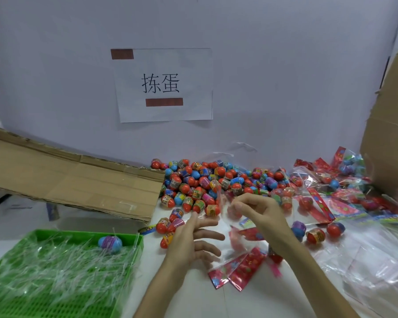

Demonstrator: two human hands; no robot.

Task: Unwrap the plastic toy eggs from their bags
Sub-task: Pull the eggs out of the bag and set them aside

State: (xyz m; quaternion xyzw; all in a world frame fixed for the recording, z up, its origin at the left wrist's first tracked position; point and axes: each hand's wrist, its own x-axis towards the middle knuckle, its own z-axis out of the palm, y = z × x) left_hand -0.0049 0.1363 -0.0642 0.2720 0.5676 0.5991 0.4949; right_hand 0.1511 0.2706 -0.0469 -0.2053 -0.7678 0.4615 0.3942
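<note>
Left hand [193,239] hangs over the white table [193,299] with fingers spread wide, gripping nothing. To its left a green tray [78,234], cut off by the lower edge, holds a heap of clear plastic strips [62,267] and one blue egg [110,243]. Behind the tray lies a flattened cardboard flap [78,180]. Past the left fingertips sits the pile of loose toy eggs [200,182], mostly red and blue. Right hand [260,212], fingers curled, pinches a clear bag [223,200] smeared by motion; whether an egg is inside cannot be told. Below it lie red header cards [239,269]. Further right, bagged eggs [326,180] blur together, and empty clear bags [377,260] run out of frame.
</note>
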